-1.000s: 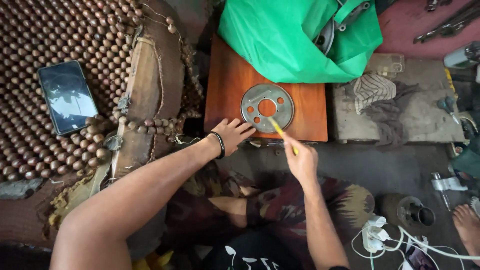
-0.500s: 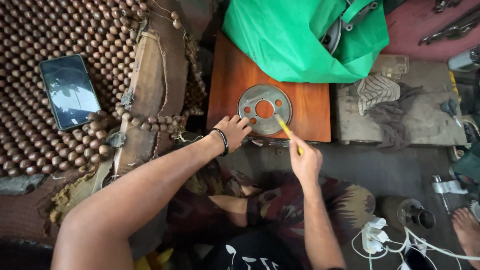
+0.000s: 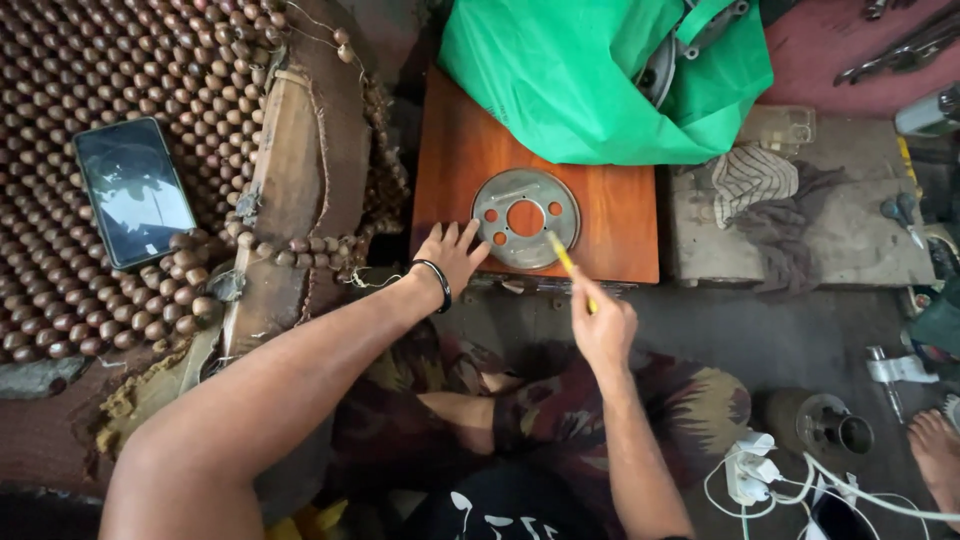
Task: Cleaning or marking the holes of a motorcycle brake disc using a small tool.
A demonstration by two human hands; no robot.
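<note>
Centrally, a little above the middle of the frame, a round grey metal disc (image 3: 526, 218) is seen lying flat on an orange-brown wooden board (image 3: 465, 150); a large centre hole and several smaller holes are cut through it. A yellow pencil (image 3: 567, 262) is pinched in the right hand (image 3: 603, 326), whose fingers are curled closed round its lower end, and the tip is laid against the lower right edge of the disc. The left hand (image 3: 450, 255) is spread flat on the board, fingers fanned, with the fingertips at the lower left rim of the disc; whether the metal is actually touched cannot be told. A dark band (image 3: 437, 283) is worn at that wrist.

Just above the disc, the far part of the board is covered by a crumpled green plastic bag (image 3: 570, 80), from which a metal part is seen protruding at the upper right. To the right of the board, a striped rag (image 3: 752, 180) is laid on a worn grey slab (image 3: 850, 235). At the left of the frame, a mat of brown wooden beads (image 3: 130, 70) is spread out, and a dark phone (image 3: 136, 192) is set face up on it. At the lower right, a white plug adapter (image 3: 748, 468) with white cables is seen, and another person's bare foot (image 3: 935, 450) is shown at the right edge.
</note>
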